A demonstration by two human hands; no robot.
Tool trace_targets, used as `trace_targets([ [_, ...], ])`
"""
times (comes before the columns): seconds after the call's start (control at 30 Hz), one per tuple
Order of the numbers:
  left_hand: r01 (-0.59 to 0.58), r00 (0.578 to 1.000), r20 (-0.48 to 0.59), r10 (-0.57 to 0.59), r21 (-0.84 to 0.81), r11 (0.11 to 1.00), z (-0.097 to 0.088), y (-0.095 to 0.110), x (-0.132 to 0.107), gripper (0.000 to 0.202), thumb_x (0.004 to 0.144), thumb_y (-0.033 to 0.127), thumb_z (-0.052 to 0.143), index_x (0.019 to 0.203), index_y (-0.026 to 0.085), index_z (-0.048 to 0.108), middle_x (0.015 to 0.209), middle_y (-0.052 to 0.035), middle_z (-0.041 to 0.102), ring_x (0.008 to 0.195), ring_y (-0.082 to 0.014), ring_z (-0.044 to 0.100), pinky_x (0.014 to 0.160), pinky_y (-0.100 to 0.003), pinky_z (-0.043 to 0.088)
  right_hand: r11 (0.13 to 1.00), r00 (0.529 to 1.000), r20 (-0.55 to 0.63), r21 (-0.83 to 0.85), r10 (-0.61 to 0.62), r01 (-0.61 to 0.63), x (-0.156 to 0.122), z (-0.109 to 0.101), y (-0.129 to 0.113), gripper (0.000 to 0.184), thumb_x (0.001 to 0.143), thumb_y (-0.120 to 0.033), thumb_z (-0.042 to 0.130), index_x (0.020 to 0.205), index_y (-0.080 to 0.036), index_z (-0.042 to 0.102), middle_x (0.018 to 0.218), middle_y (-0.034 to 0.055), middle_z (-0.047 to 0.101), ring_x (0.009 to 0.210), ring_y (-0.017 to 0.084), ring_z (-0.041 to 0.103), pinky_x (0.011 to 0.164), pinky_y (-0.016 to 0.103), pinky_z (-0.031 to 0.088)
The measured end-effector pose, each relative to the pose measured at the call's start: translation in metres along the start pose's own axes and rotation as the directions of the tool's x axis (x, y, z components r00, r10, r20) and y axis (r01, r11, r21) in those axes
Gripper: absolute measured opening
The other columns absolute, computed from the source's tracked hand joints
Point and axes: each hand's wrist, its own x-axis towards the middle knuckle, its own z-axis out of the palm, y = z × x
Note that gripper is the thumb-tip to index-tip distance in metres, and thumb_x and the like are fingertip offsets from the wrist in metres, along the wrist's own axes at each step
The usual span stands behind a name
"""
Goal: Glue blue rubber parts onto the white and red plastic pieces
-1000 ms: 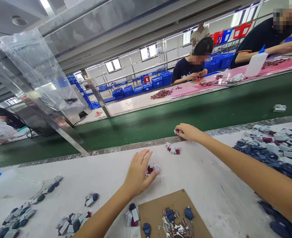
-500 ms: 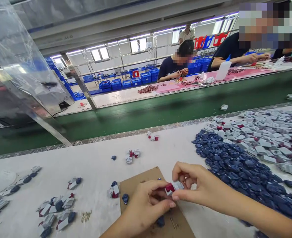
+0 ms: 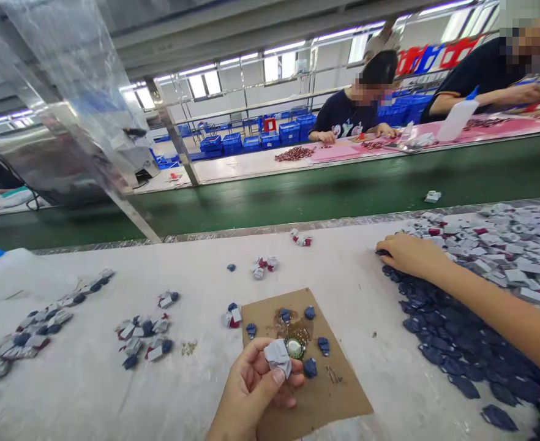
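Left hand (image 3: 270,380): thumb and fingers are clamped on a grey piece (image 3: 277,356), held above the cardboard sheet (image 3: 343,395), over its near half. Right hand (image 3: 410,254): fingers are bent downward at the far-left end of the blue pile (image 3: 458,355), with a dark blue piece (image 3: 382,252) at the fingertips; whether they are closed on it cannot be told.

On the cardboard sheet, five blue pieces are counted: one by the left edge near the far-left corner, one in a wet patch (image 3: 297,324) towards the far edge, one by the far-right corner, one along the right edge, and one just beside the left hand's fingertips. A round metal cap (image 3: 294,348) lies near the middle. Thin pins (image 3: 333,375) lie towards the right edge.

On the worktable (image 3: 206,398), a small mixed cluster (image 3: 232,315) sits just beside the sheet's far-left corner. Grey-and-red pieces (image 3: 264,266) lie between the sheet and the table's far edge. Grouped grey, blue and red pieces (image 3: 144,337) lie left of the sheet. The grey pile (image 3: 509,257) adjoins the blue pile, reaching towards the table's far edge. Beyond that edge, one light piece (image 3: 432,196) rests on the green belt (image 3: 270,211).
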Motion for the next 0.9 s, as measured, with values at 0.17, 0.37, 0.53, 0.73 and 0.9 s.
trace_targets([
  [0.17,-0.043,0.977,-0.214,0.019,-0.110,0.993,-0.022,-0.010,-0.018,0.046,0.048,0.043,0.093,0.077,0.017,0.069,0.078,-0.0056,0.076,0.065,-0.0140,0.070,0.051,-0.017,0.053,0.999,0.999,-0.036,-0.051,0.003,-0.005,0.007,0.004,-0.016,0.016,0.096,-0.029,0.056,0.092,-0.015,0.062,0.094,0.0040,0.062,0.091,0.017,0.060,0.081,0.036,0.050],
  [0.37,-0.136,0.915,-0.389,0.104,-0.056,0.989,-0.046,-0.009,-0.025,0.045,0.049,0.041,0.092,0.078,0.017,0.069,0.080,-0.0053,0.075,0.065,-0.0141,0.067,0.051,-0.018,0.054,0.986,0.996,-0.077,0.158,-0.039,0.050,-0.010,-0.010,-0.062,0.024,0.097,-0.020,0.031,0.101,-0.013,0.053,0.085,0.0153,0.062,0.083,0.026,0.060,0.065,0.034,0.042],
  [0.53,-0.205,0.867,-0.460,0.191,0.020,0.979,-0.048,-0.014,-0.021,0.040,0.054,0.041,0.090,0.079,0.016,0.072,0.083,-0.0030,0.070,0.073,-0.0138,0.064,0.053,-0.018,0.055,0.765,0.930,0.008,0.571,-0.368,0.298,-0.071,-0.022,-0.130,0.036,0.099,-0.047,0.025,0.098,-0.025,0.054,0.068,0.0019,0.062,0.058,0.018,0.058,0.054,0.028,0.040],
  [0.73,-0.204,0.897,-0.405,0.179,-0.020,0.979,-0.042,-0.021,-0.019,0.038,0.056,0.041,0.089,0.077,0.016,0.071,0.069,0.0004,0.064,0.065,-0.0113,0.061,0.052,-0.017,0.054,0.565,0.784,0.079,0.738,-0.616,0.370,-0.093,-0.028,-0.176,0.023,0.093,-0.043,0.045,0.085,-0.024,0.055,0.062,-0.0004,0.059,0.053,0.016,0.054,0.051,0.027,0.036],
  [0.9,-0.194,0.896,-0.414,0.164,-0.031,0.981,-0.046,-0.021,-0.022,0.037,0.057,0.040,0.088,0.078,0.015,0.072,0.070,0.0000,0.064,0.065,-0.0111,0.060,0.051,-0.018,0.054,0.480,0.743,0.205,0.859,-0.637,0.175,-0.087,-0.034,-0.185,0.027,0.090,-0.044,0.048,0.096,-0.024,0.064,0.086,0.0054,0.067,0.065,0.018,0.062,0.057,0.028,0.048],
])
